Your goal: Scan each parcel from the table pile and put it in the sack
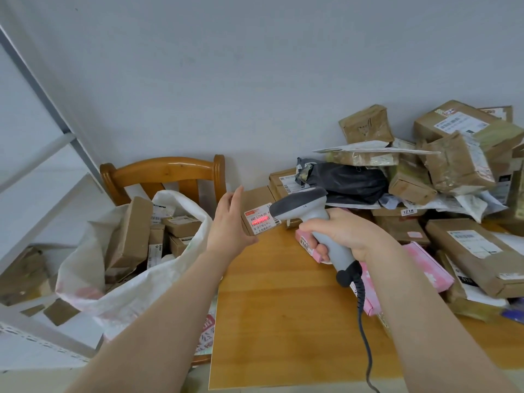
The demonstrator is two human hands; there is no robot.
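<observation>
We held a small cardboard parcel [256, 207] upright in our left hand [228, 222], the fingers stretched nearly flat along its left side and the thumb under its lower edge, so the grip was loose and open-handed rather than clenched. Its white label [261, 218] faced right, and a red scan line glowed across the barcode. Our right hand [344, 232] was wrapped tight around the grip of a grey barcode scanner [310, 219], whose head pointed left at the label from just beside it; its coiled cable [363, 316] dropped toward the near edge of the wooden bench [283, 307]. The parcel hung above the bench's left end. The pile of parcels [442, 180] filled the right and far side of the bench, with a pink box [431, 265] lying under our right wrist. The white woven sack [136, 293], already holding several boxes, sat open left of the bench, in front of a wooden chair [167, 173].
</observation>
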